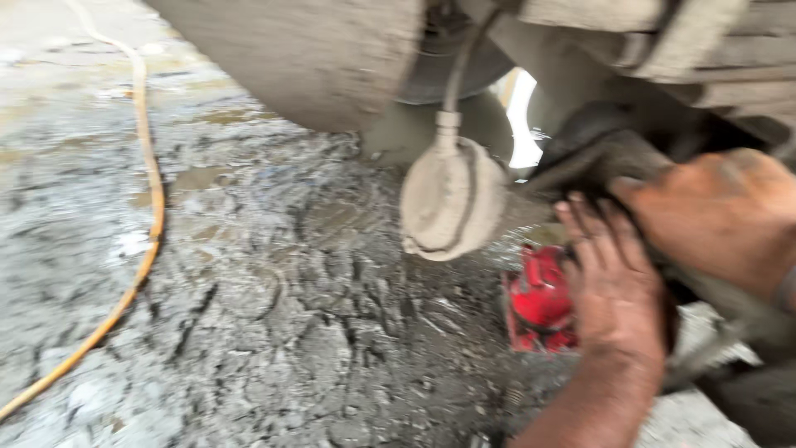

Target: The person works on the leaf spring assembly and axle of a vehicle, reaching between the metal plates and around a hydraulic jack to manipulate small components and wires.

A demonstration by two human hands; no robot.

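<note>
Both my hands are on a dark, mud-caked metal part (pixel 597 153) under a vehicle, at the right of the blurred view. My left hand (pixel 615 286) comes up from the bottom, and its fingers curl over the part's lower edge. My right hand (pixel 725 217) reaches in from the right edge and clasps the same part from above. A round, mud-coated chamber (pixel 452 199) hangs on a hose just left of my hands. Below my left hand a red jack (pixel 539 303) stands on the ground, partly hidden by the hand.
Wet, rutted grey mud (pixel 274 315) covers the ground. An orange hose (pixel 149 207) snakes along the left side. A large mud-covered wheel or drum (pixel 307 58) fills the top, with leaf springs (pixel 730 50) at the top right.
</note>
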